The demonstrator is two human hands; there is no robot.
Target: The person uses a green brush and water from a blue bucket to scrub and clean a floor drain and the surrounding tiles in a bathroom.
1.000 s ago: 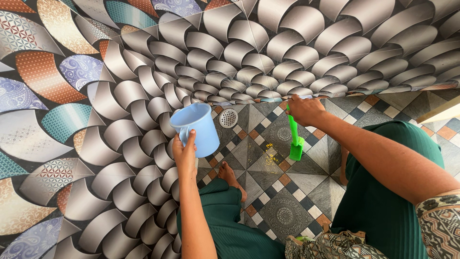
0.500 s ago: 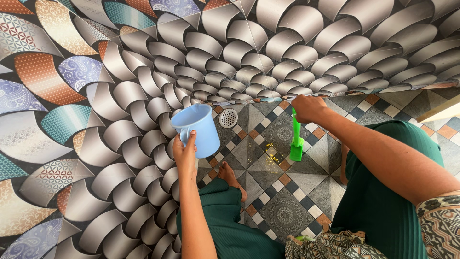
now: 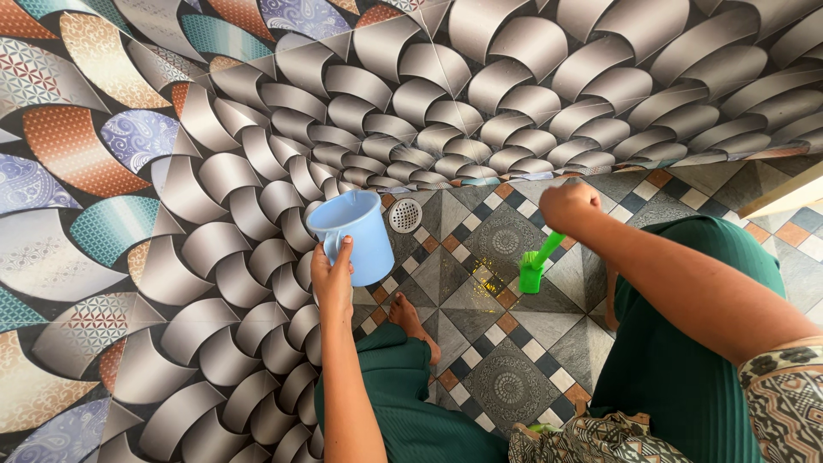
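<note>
Left hand [image 3: 331, 279] grips a light blue plastic mug [image 3: 351, 233] at centre frame; right hand [image 3: 569, 207] clenches a green scrub brush [image 3: 537, 264] on the patterned floor tiles [image 3: 480, 334]. Tilting the mug could spill water, probably making the tiles slippery underfoot.

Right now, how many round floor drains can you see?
1. The drain sits in the floor by the wall, just right of the blue mug in the left hand. Others may be hidden.

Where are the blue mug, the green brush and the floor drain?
blue mug [image 3: 358, 233], head view, on its outer wall.
green brush [image 3: 532, 273], head view, on its head.
floor drain [image 3: 406, 214], head view, on its round grille.
</note>
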